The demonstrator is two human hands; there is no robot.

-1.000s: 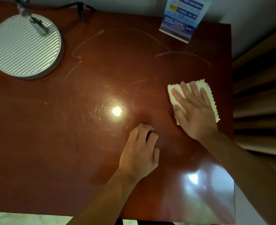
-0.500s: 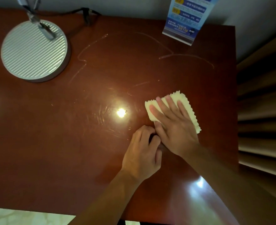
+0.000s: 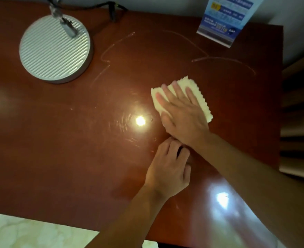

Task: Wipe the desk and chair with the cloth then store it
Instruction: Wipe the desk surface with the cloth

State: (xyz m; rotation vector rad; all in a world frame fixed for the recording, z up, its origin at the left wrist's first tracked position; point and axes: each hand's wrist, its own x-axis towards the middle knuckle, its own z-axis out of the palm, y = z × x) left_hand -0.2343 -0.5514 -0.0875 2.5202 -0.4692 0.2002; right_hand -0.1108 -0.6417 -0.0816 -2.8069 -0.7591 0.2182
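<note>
A pale yellow cloth (image 3: pixel 200 97) with a zigzag edge lies folded on the glossy red-brown desk (image 3: pixel 67 149), just right of the middle. My right hand (image 3: pixel 181 113) presses flat on it with straight, spread fingers. My left hand (image 3: pixel 167 167) rests on the desk just below the right wrist, its fingers curled under and holding nothing. Thin curved wipe streaks (image 3: pixel 111 51) mark the far part of the desk. The chair is out of view.
A round ribbed silver lamp base (image 3: pixel 55 49) with its cable stands at the far left. A blue printed stand-up card (image 3: pixel 222 20) sits at the far right edge. Slatted wooden panels (image 3: pixel 299 104) flank the desk's right side. Pale floor (image 3: pixel 31 231) shows below the front edge.
My right hand has slid the cloth leftward and a little away from me, from the desk's right edge toward the middle. The left hand has stayed in place.
</note>
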